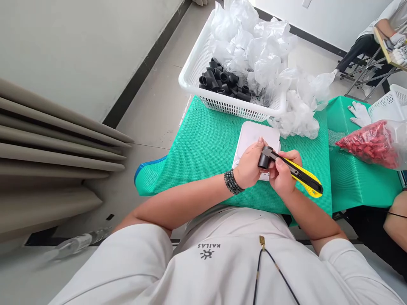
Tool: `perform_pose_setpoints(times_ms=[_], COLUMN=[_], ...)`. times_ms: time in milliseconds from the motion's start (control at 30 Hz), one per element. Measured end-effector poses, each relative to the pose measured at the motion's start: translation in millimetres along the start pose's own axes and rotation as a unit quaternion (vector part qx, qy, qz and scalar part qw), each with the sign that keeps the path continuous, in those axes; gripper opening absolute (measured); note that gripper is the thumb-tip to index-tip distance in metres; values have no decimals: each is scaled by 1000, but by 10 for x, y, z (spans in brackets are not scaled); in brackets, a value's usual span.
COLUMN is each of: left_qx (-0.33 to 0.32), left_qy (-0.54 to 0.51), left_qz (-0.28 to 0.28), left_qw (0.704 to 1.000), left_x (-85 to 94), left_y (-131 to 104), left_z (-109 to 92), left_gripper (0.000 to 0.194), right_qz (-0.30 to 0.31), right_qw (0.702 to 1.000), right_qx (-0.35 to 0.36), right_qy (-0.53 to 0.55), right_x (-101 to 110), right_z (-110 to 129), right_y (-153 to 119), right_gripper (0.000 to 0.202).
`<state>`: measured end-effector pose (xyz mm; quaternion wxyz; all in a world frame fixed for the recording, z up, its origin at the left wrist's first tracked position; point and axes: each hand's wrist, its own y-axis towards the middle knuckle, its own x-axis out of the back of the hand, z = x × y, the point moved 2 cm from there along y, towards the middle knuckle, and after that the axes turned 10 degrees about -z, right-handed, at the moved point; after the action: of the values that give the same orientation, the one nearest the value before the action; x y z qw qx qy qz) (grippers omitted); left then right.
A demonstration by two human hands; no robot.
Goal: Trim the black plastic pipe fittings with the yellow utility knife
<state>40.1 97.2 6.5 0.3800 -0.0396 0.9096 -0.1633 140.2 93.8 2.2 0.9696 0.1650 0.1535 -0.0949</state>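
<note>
My left hand [249, 166] is closed around a black plastic pipe tee [263, 161], its thumb along the top. In my right hand [285, 174] is a yellow and black utility knife [303, 176], gripped with the thumb on its body. The knife's front end meets the fitting; the blade edge itself is too small to make out. Both hands are over a white digital scale [251, 130], which they partly cover. Beyond it stands a white plastic basket [235, 111] with many similar black fittings [219, 80] in it.
Crumpled clear plastic bags [263, 46] fill the basket's right side and spill onto the green mat [206, 144]. To the right are a bag of red pieces [375, 146], a white glove [361, 113] and another white basket [389, 103]. Another person [378, 31] sits at the far right.
</note>
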Motion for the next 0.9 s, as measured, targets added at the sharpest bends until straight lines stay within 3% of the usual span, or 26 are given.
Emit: perform_pose_setpoints(times_ms=[200,367,500,700,900], left_qx=[-3,-6,-7,-23,-13], left_qy=[-4,-17,-14,5,16], left_qz=[30,14,-16,-37,5], left_qw=[1000,1000,1000,999,1000], left_x=[-36,-27,-19,-5,-1], left_y=[-16,-37,-68,-88,-51], left_z=[-55,-51,-21,17,27], left_gripper=[63,59,55,58,58], right_qz=[2,21,2,8,28], right_qw=[1000,999,999,1000,999], right_qx=[19,26,26,21,28], right_qy=[14,-9,-42,-14,-29], right_x=[-14,8,59,72,93], right_z=[74,46,12,-8,24], right_y=[18,-17,-77,-128,-124], right_gripper=[26,25,29,24,26])
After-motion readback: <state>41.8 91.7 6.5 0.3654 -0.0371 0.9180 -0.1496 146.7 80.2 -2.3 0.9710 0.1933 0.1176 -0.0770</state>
